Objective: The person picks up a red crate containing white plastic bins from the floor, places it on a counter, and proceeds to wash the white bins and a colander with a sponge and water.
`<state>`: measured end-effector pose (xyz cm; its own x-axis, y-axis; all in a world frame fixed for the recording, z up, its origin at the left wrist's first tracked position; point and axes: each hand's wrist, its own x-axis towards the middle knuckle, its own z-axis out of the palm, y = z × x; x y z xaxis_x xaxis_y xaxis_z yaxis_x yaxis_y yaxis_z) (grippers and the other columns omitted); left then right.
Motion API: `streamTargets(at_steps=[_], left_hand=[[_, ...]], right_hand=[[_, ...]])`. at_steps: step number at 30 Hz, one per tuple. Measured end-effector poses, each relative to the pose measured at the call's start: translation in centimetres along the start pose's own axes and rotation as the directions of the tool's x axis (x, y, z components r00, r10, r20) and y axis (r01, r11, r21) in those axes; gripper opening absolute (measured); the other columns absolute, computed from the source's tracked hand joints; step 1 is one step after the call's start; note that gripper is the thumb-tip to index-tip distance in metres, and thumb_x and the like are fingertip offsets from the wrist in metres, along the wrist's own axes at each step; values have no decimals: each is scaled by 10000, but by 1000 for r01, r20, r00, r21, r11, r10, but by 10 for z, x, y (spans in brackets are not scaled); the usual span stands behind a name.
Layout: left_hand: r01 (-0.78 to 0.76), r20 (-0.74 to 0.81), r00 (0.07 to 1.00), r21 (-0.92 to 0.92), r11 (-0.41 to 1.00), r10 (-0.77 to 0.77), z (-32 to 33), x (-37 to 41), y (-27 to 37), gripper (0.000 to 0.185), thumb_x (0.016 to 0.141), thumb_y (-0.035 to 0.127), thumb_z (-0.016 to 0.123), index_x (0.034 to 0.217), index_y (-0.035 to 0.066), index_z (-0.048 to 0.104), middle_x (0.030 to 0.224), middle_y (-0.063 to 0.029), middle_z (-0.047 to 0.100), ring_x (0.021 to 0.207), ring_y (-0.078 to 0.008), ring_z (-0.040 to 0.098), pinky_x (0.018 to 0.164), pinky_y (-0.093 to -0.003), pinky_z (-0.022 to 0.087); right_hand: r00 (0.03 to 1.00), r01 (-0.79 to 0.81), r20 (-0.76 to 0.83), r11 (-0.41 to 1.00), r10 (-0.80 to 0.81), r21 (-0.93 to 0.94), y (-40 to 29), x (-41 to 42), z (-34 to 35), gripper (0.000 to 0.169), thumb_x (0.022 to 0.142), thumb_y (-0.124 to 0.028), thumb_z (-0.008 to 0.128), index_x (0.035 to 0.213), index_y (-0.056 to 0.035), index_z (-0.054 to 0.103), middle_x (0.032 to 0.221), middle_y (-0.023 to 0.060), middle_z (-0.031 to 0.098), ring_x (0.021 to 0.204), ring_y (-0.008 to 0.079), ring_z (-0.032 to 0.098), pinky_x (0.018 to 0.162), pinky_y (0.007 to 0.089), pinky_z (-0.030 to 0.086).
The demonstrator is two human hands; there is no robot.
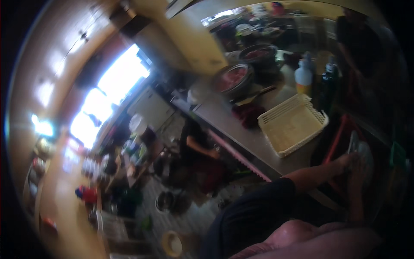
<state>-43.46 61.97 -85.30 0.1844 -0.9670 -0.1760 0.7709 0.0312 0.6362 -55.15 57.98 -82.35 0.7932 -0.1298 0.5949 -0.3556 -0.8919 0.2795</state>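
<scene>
At the right edge of the head view, my left hand (347, 161) is at a pale, round, plate-like thing (367, 159). My right hand (357, 171) lies against the same thing, close beside the left. A narrow pale piece (354, 139) sticks up by the fingers; blur hides what it is and how the fingers grip. Left of my hands, a cream plastic basket (292, 129) with slatted sides rests on the metal counter (233, 128). Near it are a dark red cloth (248, 114) and a blurred utensil with a dark handle (263, 92).
Large bowls of raw meat (233, 77) stand farther along the counter, near a translucent bottle (303, 76) with yellow contents and a dark bottle (329, 76). A red frame (334, 140) borders my hands. Another person (197, 145) is beyond the counter; a metal pot (165, 201) is lower.
</scene>
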Motion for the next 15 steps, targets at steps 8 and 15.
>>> streamTargets(at_steps=[8, 15], left_hand=[[-454, -59, 861, 359, 815, 506, 11, -9, 0, 449, 795, 193, 496, 1201, 60, 360, 1049, -96, 507, 958, -197, 492, 824, -347, 406], [-355, -176, 926, -93, 930, 335, -19, -19, 5, 418, 716, 159, 541, 1103, 55, 425, 905, -87, 538, 797, -185, 536, 704, -336, 450]], right_hand=[[778, -544, 603, 666, 173, 510, 42, 79, 53, 350, 864, -265, 369, 1055, -6, 508, 1016, 191, 528, 942, 287, 515, 828, 331, 387], [650, -749, 758, 227, 63, 623, 105, 81, 165, 363, 867, -258, 356, 1103, -6, 467, 1128, 186, 478, 1038, 292, 465, 863, 347, 371]])
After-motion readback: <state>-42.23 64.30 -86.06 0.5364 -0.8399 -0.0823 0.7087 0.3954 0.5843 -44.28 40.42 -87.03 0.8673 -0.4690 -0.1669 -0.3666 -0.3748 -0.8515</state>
